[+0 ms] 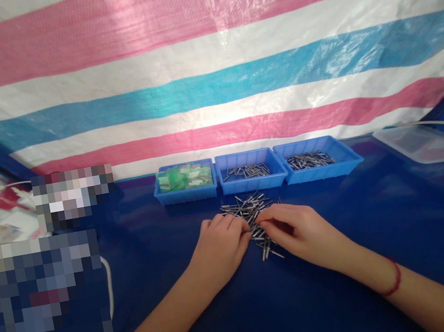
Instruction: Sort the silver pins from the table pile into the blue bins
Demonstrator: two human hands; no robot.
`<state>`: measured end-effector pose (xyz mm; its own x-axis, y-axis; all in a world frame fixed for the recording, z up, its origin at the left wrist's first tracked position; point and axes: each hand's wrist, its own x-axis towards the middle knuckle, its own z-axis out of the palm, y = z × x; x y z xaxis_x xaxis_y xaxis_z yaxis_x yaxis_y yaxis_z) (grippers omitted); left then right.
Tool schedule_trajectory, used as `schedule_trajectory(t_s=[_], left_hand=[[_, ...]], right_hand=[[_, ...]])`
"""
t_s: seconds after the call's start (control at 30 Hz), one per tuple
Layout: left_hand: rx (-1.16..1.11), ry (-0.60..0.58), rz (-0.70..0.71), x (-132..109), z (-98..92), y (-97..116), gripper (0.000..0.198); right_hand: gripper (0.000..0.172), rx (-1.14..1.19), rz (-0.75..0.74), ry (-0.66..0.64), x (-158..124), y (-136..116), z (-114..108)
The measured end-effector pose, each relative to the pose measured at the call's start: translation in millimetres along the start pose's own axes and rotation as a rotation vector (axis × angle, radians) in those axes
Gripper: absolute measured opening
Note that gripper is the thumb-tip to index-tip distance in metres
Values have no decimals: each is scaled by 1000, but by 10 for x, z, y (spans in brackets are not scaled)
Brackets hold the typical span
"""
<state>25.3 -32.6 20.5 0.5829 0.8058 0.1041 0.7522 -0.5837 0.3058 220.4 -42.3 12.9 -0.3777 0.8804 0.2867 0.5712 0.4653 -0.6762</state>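
A loose pile of thin, silvery metal pins [250, 207] lies on the dark blue tabletop, some with thicker, brighter sections; their exact kind is too small to tell. My left hand [222, 243] rests at the pile's left side with its fingers curled and the thumb against the index finger. From the right, my right hand [299, 227] reaches over the pile, fingers bent and fingertips drawn together among the pins. Whatever either hand pinches is hidden by the fingers. A few pins stick out toward me below the fingertips.
Behind the pile, three blue bins stand side by side: the left bin [186, 195] contains green and clear pieces, the middle bin [253, 183] and right bin [322, 172] metal pins. A translucent plastic lid [428, 144] lies at right. White cable [109, 289] loops at left.
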Motion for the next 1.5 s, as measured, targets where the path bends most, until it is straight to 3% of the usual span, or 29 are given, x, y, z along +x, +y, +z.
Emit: schedule_trajectory(t_s=[0.23, 0.47, 0.83, 1.17, 1.4, 1.5], left_hand=[[-350, 134, -68, 5, 11, -3, 11], [-583, 97, -82, 12, 1, 68, 16], [-599, 130, -47, 6, -36, 81, 12], [-586, 281, -60, 14, -8, 46, 2], [-546, 309, -31, 5, -49, 46, 2], [-477, 292, -34, -9, -61, 10, 20]], right_hand=[[24, 260, 177, 169, 6, 12, 45], [17, 442, 186, 191, 14, -82, 31], [13, 441, 137, 173, 7, -145, 11], [10, 344, 108, 207, 3, -109, 38], [13, 233, 48, 113, 10, -103, 28], [19, 272, 90, 118, 35, -81, 18]])
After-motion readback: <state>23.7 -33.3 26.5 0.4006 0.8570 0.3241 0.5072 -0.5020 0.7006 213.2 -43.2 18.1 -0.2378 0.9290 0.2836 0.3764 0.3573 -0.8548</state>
